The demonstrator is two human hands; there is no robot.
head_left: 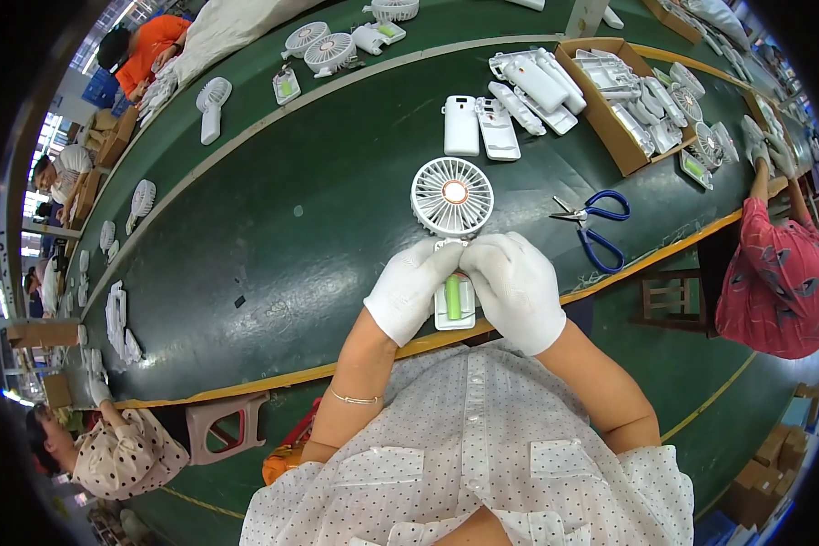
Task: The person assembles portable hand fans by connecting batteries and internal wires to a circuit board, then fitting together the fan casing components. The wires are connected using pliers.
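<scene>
Both my hands wear white gloves and meet at the neck of a small handheld fan. Its round white head (453, 197), with an orange-ringed centre, lies flat on the green table, away from me. The opened handle (464, 318) points toward me and shows a green battery cell (453, 298) inside. My left hand (411, 280) grips the handle's upper part from the left. From the right, my right hand (516, 284) pinches at the same spot with fingers closed. The fingertips hide what they work on there. Blue-handled scissors (599, 227) lie to the right, blades apart.
Two white handle shells (461, 126) lie beyond the fan, with more white casings (537, 86) behind. A cardboard box (601, 105) of parts stands at the far right. Fan parts (330, 53) rest past the raised strip. Co-workers sit left and right; a plastic stool (226, 428) stands lower left.
</scene>
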